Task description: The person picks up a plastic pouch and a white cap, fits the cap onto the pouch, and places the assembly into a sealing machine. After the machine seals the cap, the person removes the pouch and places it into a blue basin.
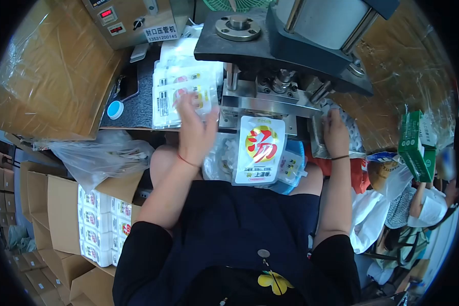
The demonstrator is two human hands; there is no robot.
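Observation:
A white pouch with a red character on a yellow circle juts out from the front of the metal press, print side up. My left hand is over the near edge of a stack of similar pouches, fingers apart, with nothing visibly gripped. To the right of the press, my right hand rests by a metal box-like part and a clear plastic bag; what its fingers hold, if anything, is hidden.
Below the pouch a blue basin holds more pouches and plastic. An open carton of packed pouches stands at lower left. A control box, a blue-capped jar and a green box are around. Another person sits at far right.

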